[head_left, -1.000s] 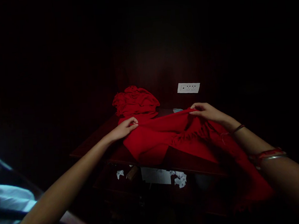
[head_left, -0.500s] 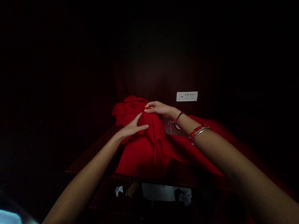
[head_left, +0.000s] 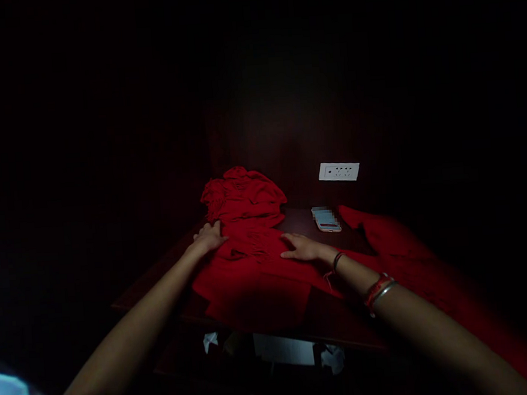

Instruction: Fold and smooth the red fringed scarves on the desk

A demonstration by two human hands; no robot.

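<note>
A red fringed cloth, perhaps a scarf or shawl (head_left: 251,282), lies spread over a dark tabletop and hangs past its front edge. On its left side rests my left hand (head_left: 208,236), fingers spread. My right hand (head_left: 303,246) lies on the right part of the cloth, fingers apart and thumb pointing left. Between the hands the fringe shows in loose strands. Just behind, a bunched red cloth heap (head_left: 248,195) sits near the wall. Whether the heap and the spread part are one piece I cannot tell.
A phone (head_left: 326,218) lies on the tabletop behind my right hand. More red cloth (head_left: 406,241) stretches along the right side. A white socket panel (head_left: 338,171) is on the back wall. Papers (head_left: 285,349) lie on a shelf below. The surroundings are very dark.
Both hands have moved apart and nearer to me; the right no longer pinches the cloth. The raised cloth now lies flatter with fringe showing, and the phone has come fully into view.
</note>
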